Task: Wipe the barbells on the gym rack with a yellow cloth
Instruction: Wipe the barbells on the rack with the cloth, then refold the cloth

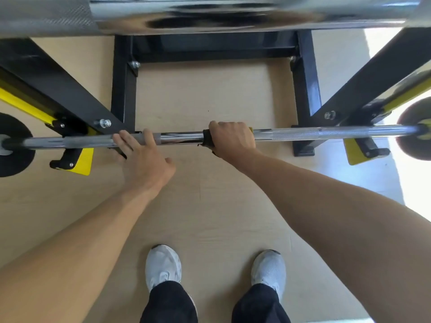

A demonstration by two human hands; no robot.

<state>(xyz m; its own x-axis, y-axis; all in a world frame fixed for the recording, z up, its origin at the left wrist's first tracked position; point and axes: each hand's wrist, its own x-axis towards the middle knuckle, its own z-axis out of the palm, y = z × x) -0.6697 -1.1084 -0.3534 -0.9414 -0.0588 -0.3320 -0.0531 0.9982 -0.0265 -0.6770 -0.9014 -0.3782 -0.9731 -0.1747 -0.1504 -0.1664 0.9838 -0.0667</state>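
right hand [232, 138] gripping barbell [296, 134], left hand [142, 155] resting

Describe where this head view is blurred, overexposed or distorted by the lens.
Head view: the upper barbell nearest the lens is smeared and unfocused; daylight washes out the floor at right; wide-angle distortion splays the rack legs outward; the lower barbell and both hands are sharp.

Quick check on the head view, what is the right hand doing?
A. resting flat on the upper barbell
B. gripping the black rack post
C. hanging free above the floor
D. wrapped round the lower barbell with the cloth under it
D: the right hand is curled round the lower barbell near its middle, with bits of the cloth showing at both sides of the fist; the left hand lies with straight fingers on the same bar.
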